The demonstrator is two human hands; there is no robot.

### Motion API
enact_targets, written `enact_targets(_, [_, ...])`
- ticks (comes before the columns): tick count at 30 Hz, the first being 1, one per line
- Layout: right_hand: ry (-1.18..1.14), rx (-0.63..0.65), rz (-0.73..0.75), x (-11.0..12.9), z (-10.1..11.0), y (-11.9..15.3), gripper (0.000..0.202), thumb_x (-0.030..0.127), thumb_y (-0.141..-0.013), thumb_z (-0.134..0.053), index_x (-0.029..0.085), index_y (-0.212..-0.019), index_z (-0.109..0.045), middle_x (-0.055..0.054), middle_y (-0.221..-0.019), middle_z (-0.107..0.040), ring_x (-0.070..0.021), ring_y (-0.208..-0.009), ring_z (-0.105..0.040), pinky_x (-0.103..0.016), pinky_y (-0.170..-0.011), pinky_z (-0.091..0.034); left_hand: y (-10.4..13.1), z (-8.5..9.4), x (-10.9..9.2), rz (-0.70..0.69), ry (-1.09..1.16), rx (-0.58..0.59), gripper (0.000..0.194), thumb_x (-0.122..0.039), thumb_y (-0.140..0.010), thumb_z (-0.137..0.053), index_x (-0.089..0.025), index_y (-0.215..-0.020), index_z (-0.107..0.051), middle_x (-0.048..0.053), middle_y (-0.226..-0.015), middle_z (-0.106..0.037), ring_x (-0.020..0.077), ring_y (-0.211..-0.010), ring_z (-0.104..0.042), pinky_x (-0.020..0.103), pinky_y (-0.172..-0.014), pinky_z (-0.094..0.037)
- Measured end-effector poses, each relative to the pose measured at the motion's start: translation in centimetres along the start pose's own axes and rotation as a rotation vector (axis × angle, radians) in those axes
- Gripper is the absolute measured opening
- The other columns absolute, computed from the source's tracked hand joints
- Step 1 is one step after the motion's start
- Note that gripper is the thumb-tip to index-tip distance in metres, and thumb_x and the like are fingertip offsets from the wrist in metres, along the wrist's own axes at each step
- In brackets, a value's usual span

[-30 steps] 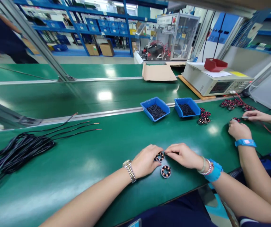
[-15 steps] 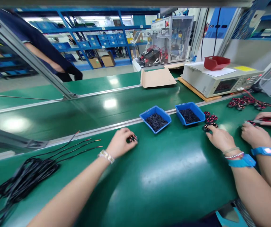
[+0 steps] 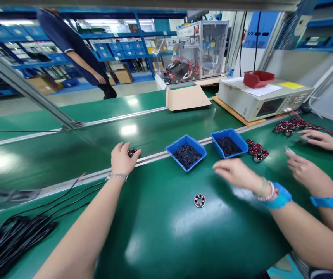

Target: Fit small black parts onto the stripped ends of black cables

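My left hand (image 3: 123, 159) is out over the metal rail at the belt's near edge. Its fingers curl around a small motor stator (image 3: 131, 152) with dark and copper-coloured windings, partly hidden by the hand. My right hand (image 3: 237, 173), slightly blurred, hovers above the green table in front of the blue bins, fingers stretched out and nothing seen in them. Another ring-shaped stator (image 3: 199, 200) lies flat on the table, left of and nearer than my right hand. Several more stators (image 3: 256, 148) sit grouped beside the right bin.
Two blue bins, the left bin (image 3: 186, 152) and right bin (image 3: 229, 142), hold short black pieces. Black cables (image 3: 18, 240) lie at left. A co-worker's hands (image 3: 311, 174) work at right, near more stators (image 3: 291, 126) and a bench instrument (image 3: 259, 99). A person (image 3: 79, 54) stands beyond the belt.
My left hand has moved forward and left to the rail with its stator. My right hand has left the stator group and moved left; a stator now lies on the table's middle.
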State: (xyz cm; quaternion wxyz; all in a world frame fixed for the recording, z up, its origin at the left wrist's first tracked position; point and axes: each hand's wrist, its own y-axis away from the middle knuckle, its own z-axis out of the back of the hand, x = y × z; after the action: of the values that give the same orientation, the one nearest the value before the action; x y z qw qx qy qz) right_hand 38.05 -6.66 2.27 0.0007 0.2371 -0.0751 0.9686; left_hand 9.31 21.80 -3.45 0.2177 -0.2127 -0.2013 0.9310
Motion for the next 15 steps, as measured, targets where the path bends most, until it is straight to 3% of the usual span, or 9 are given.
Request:
enact_targets(2, [0.174, -0.116, -0.176, -3.1, 1.7, -2.5, 0.025, 0.022, -0.082, -0.043, 0.016, -0.088, -0.067, -0.006, -0.090, -0.067, -0.0153, -0.084, -0.060, -0.024, -0.081, -0.041, 2.9, 2.6, -3.0, -0.152, 0.124, -0.067, 0.037, -0.040, -0.078, -0.048, -0.015, -0.105, -0.053, 0.012, -0.109, -0.053, 0.0253, -0.109, -0.044, 0.040, -0.096, -0.032])
enact_targets(3, [0.265, -0.097, -0.263, -4.7, 2.2, -3.7, 0.025, 0.020, -0.080, -0.044, 0.016, -0.088, -0.067, -0.006, -0.091, -0.067, -0.0161, -0.085, -0.059, -0.024, -0.083, -0.041, 4.6, 3.8, -4.8, -0.247, 0.196, -0.017, 0.032, -0.038, -0.079, -0.049, -0.016, -0.101, -0.054, 0.010, -0.102, -0.056, 0.0235, -0.104, -0.048, 0.039, -0.094, -0.035])
enact_targets(6, [0.371, -0.021, -0.391, -8.2, 2.4, -6.2, 0.025, 0.017, -0.073, -0.052, 0.019, -0.092, -0.068, -0.006, -0.095, -0.066, -0.0168, -0.089, -0.059, -0.024, -0.084, -0.040, 10.4, 6.0, -10.0, -0.479, 0.414, 0.361, 0.029, -0.036, -0.079, -0.051, -0.019, -0.102, -0.052, 0.007, -0.099, -0.059, 0.0186, -0.093, -0.054, 0.034, -0.085, -0.043])
enact_targets(8, [0.380, -0.019, -0.402, -9.1, 1.7, -6.8, 0.024, 0.018, -0.070, -0.055, 0.020, -0.090, -0.069, -0.007, -0.094, -0.066, -0.0183, -0.088, -0.059, -0.026, -0.081, -0.042, 13.5, 6.1, -12.7, -0.558, 0.489, 0.589, 0.049, -0.040, -0.072, -0.059, -0.019, -0.114, -0.046, 0.009, -0.111, -0.055, 0.0203, -0.102, -0.051, 0.035, -0.089, -0.042])
enact_targets(10, [0.394, -0.036, -0.418, -9.3, 1.0, -6.7, 0.021, 0.020, -0.070, -0.055, 0.020, -0.085, -0.070, -0.008, -0.091, -0.067, -0.0204, -0.085, -0.060, -0.029, -0.077, -0.044, 15.6, 5.6, -14.4, -0.557, 0.529, 0.675, 0.061, -0.040, -0.067, -0.065, -0.018, -0.119, -0.041, 0.010, -0.118, -0.051, 0.0219, -0.108, -0.047, 0.037, -0.093, -0.039])
enact_targets(15, [0.405, -0.123, -0.443, -8.9, 0.7, -5.8, 0.020, 0.018, -0.070, -0.052, 0.019, -0.077, -0.070, -0.009, -0.082, -0.068, -0.0218, -0.079, -0.061, -0.030, -0.072, -0.044, 17.4, 4.1, -16.0, -0.418, 0.540, 0.632, 0.037, -0.023, -0.068, -0.064, -0.018, -0.103, -0.051, 0.007, -0.099, -0.059, 0.0204, -0.093, -0.052, 0.037, -0.084, -0.043])
